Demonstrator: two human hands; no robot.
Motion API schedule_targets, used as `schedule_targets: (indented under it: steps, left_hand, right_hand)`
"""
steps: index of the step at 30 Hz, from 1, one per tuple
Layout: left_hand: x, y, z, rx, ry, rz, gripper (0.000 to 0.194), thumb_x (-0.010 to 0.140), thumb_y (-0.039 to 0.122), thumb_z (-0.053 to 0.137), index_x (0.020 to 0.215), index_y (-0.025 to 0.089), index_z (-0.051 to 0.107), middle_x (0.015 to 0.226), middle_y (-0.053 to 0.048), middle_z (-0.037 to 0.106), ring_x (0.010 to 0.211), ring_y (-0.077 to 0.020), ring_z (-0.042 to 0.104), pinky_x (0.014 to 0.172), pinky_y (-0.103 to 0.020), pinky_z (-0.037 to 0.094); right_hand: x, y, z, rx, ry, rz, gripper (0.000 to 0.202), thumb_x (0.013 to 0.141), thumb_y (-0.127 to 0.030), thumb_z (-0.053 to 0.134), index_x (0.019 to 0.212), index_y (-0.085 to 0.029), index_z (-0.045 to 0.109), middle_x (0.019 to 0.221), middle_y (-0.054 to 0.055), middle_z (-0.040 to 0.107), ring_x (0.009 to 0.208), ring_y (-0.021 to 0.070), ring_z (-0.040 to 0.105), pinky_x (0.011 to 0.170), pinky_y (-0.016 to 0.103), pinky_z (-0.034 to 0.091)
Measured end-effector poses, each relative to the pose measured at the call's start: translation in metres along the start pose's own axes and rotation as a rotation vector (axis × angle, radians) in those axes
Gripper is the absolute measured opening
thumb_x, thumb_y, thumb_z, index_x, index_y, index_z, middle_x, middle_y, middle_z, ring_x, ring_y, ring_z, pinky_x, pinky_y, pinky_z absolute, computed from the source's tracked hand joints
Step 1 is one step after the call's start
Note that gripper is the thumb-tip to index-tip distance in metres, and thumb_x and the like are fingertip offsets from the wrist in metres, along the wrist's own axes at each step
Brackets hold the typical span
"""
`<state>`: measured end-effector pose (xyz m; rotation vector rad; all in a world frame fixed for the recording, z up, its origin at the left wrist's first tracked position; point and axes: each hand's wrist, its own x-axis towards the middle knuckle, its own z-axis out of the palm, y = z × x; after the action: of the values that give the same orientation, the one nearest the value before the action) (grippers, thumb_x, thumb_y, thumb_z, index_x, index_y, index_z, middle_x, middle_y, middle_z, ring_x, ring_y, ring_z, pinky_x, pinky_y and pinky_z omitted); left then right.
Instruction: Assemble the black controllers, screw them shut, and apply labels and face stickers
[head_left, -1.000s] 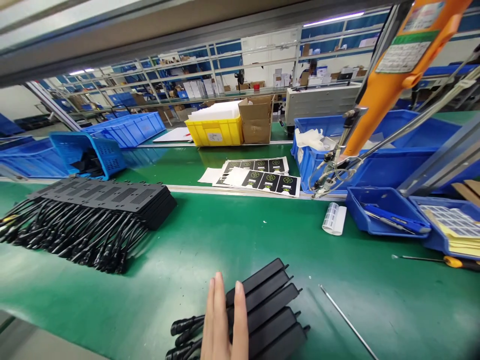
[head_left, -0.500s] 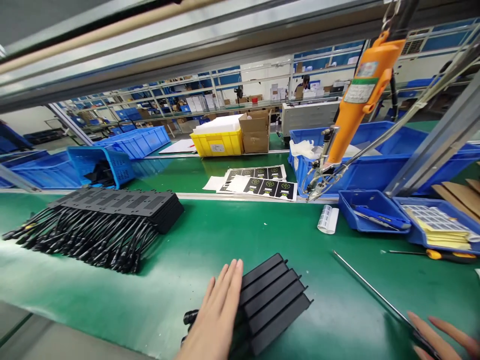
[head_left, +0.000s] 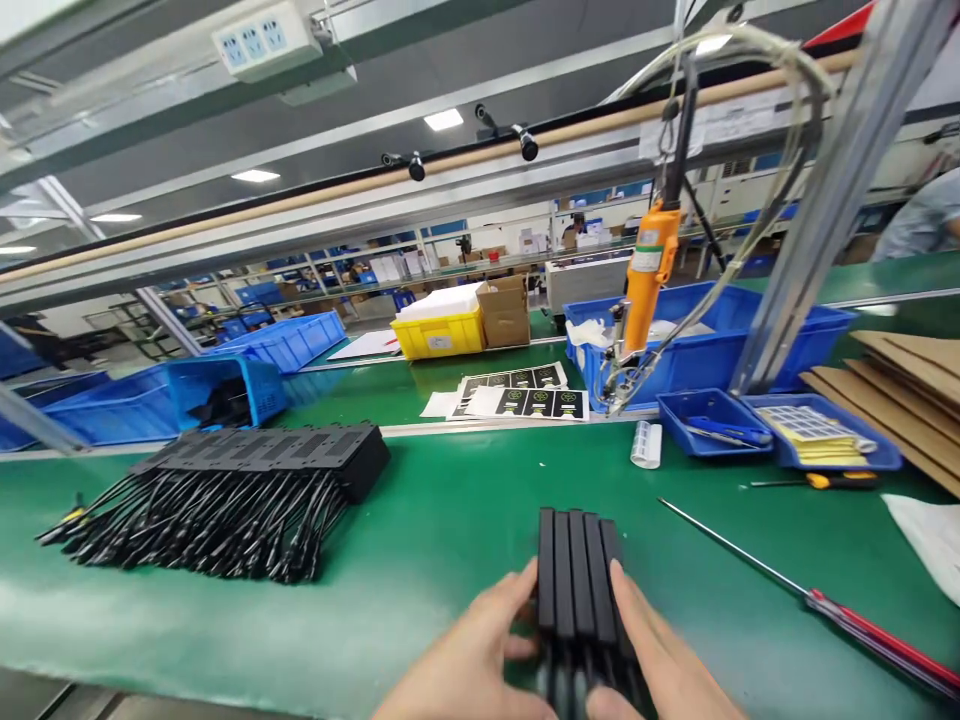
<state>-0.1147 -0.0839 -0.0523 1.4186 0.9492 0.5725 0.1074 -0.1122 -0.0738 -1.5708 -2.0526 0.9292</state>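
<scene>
Several flat black cased units (head_left: 577,575) stand on edge side by side at the bottom centre of the view. My left hand (head_left: 480,650) presses on their left side and my right hand (head_left: 660,645) on their right, so the group is held between them. Cables hang blurred below the cases, partly behind my fingers. On the green bench (head_left: 465,510) to the right lies a long screwdriver (head_left: 847,612) with a red and black handle. A large row of similar black units (head_left: 270,450) with cables lies at the left.
An orange electric driver (head_left: 651,265) hangs at the right near a metal post (head_left: 817,200). Beyond the bench edge are printed label sheets (head_left: 532,402), a yellow bin (head_left: 439,335) and a blue crate (head_left: 690,340). Small blue trays (head_left: 705,445) stand at the right.
The black units have turned upright between both hands. My right hand has left the screwdriver, now lying on the bench, and moved to the units. The view has tilted up.
</scene>
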Motion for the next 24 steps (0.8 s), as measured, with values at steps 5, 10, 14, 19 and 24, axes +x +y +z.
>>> schedule_targets:
  steps: [5,10,14,19,24]
  left_hand:
    - [-0.004,-0.019,0.023,-0.171,-0.014,-0.083,0.071,0.083,0.078,0.05,0.129,0.026,0.064,0.129,-0.011,0.062,0.119,-0.0314,0.061,0.104,-0.047,0.046]
    - [0.023,-0.006,-0.012,-0.001,0.313,0.203,0.068,0.063,0.069,0.08,0.112,0.022,0.071,0.124,-0.013,0.065,0.128,-0.0374,0.049,0.116,-0.053,0.026]
    - [0.069,-0.003,-0.016,-0.128,0.141,0.215,0.097,0.073,0.092,0.039,0.137,0.022,0.057,0.15,-0.011,0.047,0.143,-0.033,0.035,0.119,-0.048,0.022]
    - [0.095,-0.01,0.003,-0.202,-0.009,0.162,0.093,0.081,0.089,0.028,0.142,0.022,0.052,0.147,-0.009,0.051,0.14,-0.0324,0.041,0.119,-0.051,0.023]
    - [0.088,-0.017,0.007,-0.22,-0.03,0.144,0.088,0.084,0.085,0.03,0.146,0.024,0.047,0.154,-0.006,0.041,0.146,-0.0323,0.03,0.122,-0.051,0.013]
  right_hand:
    - [0.019,-0.024,-0.034,-0.376,0.036,0.147,0.102,0.078,-0.05,0.056,0.153,0.005,0.014,0.144,0.026,0.048,0.13,0.04,0.046,0.109,0.055,0.037]
    - [0.021,-0.035,-0.038,-0.56,0.007,0.115,0.093,0.078,-0.044,0.056,0.15,0.007,0.028,0.137,0.029,0.051,0.122,0.0426,0.048,0.103,0.058,0.039]
    - [0.018,-0.041,-0.033,-0.633,0.004,0.111,0.087,0.081,-0.041,0.053,0.15,0.007,0.027,0.137,0.03,0.051,0.119,0.0432,0.049,0.1,0.058,0.04]
    - [0.019,-0.051,-0.025,-0.612,0.027,0.217,0.102,0.073,-0.042,0.062,0.152,0.005,0.019,0.136,0.031,0.05,0.116,0.043,0.049,0.095,0.056,0.044]
    - [0.019,-0.046,-0.039,-0.566,0.054,0.163,0.107,0.066,-0.037,0.066,0.153,0.004,0.02,0.129,0.031,0.051,0.111,0.0429,0.051,0.094,0.057,0.045]
